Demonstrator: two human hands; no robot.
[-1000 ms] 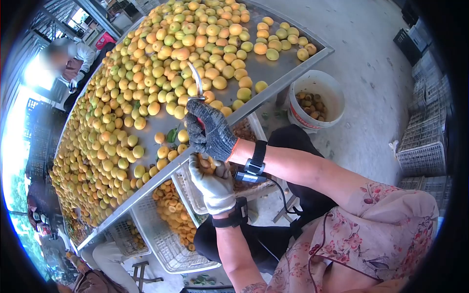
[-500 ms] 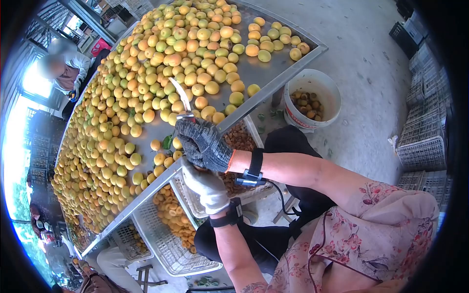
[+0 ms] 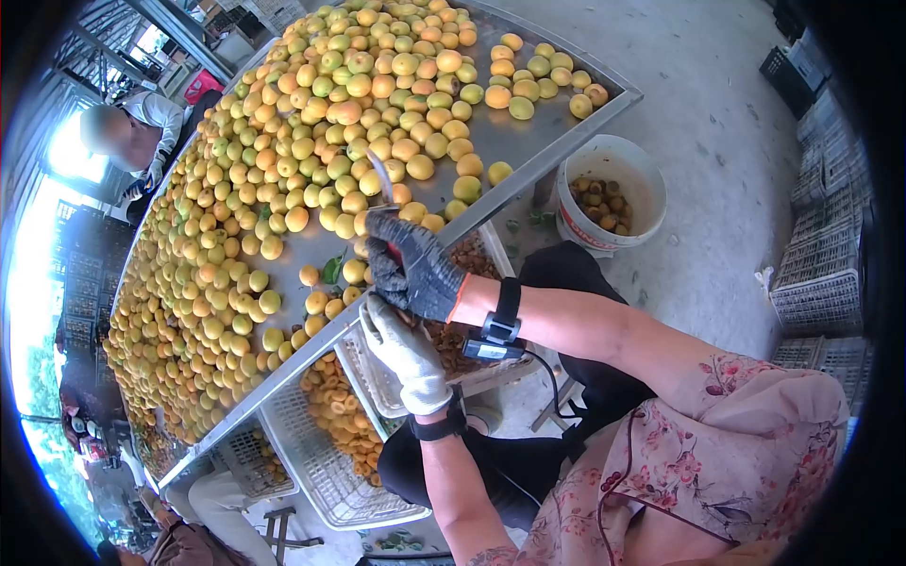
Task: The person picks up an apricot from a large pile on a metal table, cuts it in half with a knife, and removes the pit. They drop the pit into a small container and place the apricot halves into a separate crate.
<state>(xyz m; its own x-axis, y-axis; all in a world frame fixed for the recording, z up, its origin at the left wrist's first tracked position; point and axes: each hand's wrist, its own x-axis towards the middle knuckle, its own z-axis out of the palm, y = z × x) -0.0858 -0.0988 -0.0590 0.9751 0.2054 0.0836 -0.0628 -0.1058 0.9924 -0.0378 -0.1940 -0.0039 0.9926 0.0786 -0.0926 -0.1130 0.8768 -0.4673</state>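
My right hand [image 3: 415, 269], in a dark grey knit glove, is closed on a knife [image 3: 381, 176] with a curved blade and a reddish handle. The blade points up over the table's near edge, in front of the apricots [image 3: 311, 156]. Just below it is my left hand [image 3: 401, 351] in a white glove, its fingers bent together. Whatever lies in those fingers is hidden. Beneath both hands stands a white crate [image 3: 377, 382] of brown pits [image 3: 453, 344]. Beside it, another white crate [image 3: 335, 500] holds halved orange apricots [image 3: 342, 420].
The metal table [image 3: 557, 141] has a raised rim along my side. A white bucket [image 3: 642, 174] with darker fruit stands on the floor to the right. Stacked crates [image 3: 821, 283] line the far right. A co-worker [image 3: 142, 137] sits across the table; another person [image 3: 189, 542] sits at lower left.
My right hand, with the knife, has shifted slightly right and down, apart from my left hand. The left hand has turned a little and shows more. The co-worker across the table has leaned forward.
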